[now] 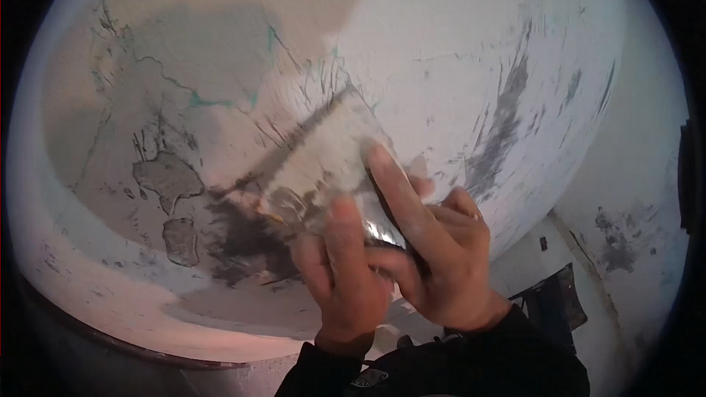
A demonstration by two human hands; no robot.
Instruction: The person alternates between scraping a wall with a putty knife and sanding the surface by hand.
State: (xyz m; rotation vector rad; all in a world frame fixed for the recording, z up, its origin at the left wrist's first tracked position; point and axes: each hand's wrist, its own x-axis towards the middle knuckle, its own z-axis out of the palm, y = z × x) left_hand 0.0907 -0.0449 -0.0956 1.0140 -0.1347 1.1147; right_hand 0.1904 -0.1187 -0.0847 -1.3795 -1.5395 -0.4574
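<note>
A flat, pale, smeared plate with a shiny metal lower edge (331, 147), like a scraper blade, is held at a tilt in front of the wall. My right hand (441, 250) is wrapped round its lower right side, one finger stretched along its face. My left hand (342, 272) touches the plate's lower left part with its fingertips. Behind the plate, the wall (434, 22) shows scratches, greenish lines and dark smears. The handle, if there is one, is hidden by the hands.
Patches of bare grey (168, 178) show at the wall's left. A dark object (562, 298) lies at the lower right, near a smudged pale surface (618, 242). A dark curved edge (132, 349) runs along the lower left.
</note>
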